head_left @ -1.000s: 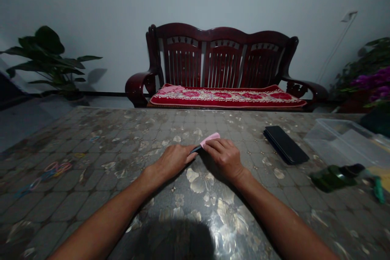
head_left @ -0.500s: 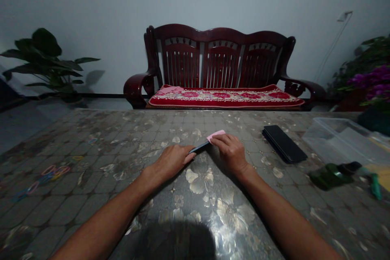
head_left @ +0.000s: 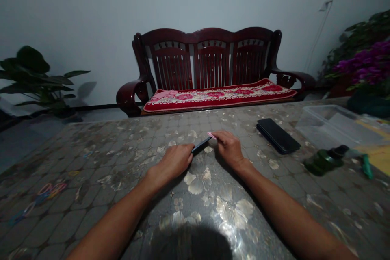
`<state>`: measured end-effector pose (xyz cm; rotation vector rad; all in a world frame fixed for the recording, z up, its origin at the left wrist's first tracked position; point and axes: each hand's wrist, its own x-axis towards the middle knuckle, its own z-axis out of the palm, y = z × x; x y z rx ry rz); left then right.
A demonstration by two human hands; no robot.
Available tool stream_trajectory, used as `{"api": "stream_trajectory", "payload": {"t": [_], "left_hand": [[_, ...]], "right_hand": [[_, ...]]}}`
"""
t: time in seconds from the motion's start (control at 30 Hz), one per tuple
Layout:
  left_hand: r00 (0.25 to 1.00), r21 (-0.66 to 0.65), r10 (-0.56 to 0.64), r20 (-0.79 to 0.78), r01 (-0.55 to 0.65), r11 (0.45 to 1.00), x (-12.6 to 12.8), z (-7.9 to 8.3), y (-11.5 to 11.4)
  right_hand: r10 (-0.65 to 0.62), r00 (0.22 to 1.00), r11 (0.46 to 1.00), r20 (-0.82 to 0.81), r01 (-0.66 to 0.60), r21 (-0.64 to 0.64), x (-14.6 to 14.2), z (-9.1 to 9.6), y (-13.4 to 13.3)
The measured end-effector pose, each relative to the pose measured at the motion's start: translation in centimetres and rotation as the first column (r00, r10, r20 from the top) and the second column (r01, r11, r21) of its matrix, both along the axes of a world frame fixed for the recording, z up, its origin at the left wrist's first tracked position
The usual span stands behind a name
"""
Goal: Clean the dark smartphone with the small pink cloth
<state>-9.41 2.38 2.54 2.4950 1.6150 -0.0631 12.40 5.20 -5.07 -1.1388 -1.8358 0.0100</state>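
Observation:
My left hand point(head_left: 176, 160) is closed around the near end of a slim dark flat object point(head_left: 201, 145). It is seen almost edge-on, tilted up to the right, and I cannot make out its exact kind. Between the fingers of my right hand point(head_left: 228, 148) is a small pink cloth point(head_left: 211, 135), pinched at the far end of that object. Most of the cloth is hidden by the fingers. Both hands are over the middle of the patterned table point(head_left: 128, 211).
On the right lie a black folding case point(head_left: 278, 135), a green bottle point(head_left: 324, 161), a clear plastic box point(head_left: 323, 110) and a small green item point(head_left: 367, 166). Several coloured rubber bands point(head_left: 50, 191) are at left. A wooden bench point(head_left: 211, 63) stands beyond the table.
My right hand has turned, and less of the pink cloth shows now. More of the dark object's length is visible between the hands. The view has shifted and tilted slightly.

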Motion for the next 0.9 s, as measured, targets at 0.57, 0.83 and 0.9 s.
{"api": "stream_trajectory", "payload": {"t": [0.57, 0.83, 0.9], "left_hand": [[0.997, 0.051, 0.061, -0.045, -0.059, 0.997, 3.8, 0.1, 1.1], [0.910, 0.096, 0.033, 0.414, -0.080, 0.992, 2.6, -1.2, 0.1], [0.835, 0.095, 0.000, 0.550, -0.062, 0.994, 2.3, -1.6, -0.1]], "right_hand": [[0.059, 0.972, 0.997, -0.226, -0.070, -0.041, -0.3, -0.2, 0.3], [0.046, 0.935, 0.997, -0.350, -0.062, -0.036, -0.3, 1.4, 0.2], [0.070, 0.935, 0.998, -0.348, -0.068, 0.020, -0.5, 2.1, -0.2]]}}
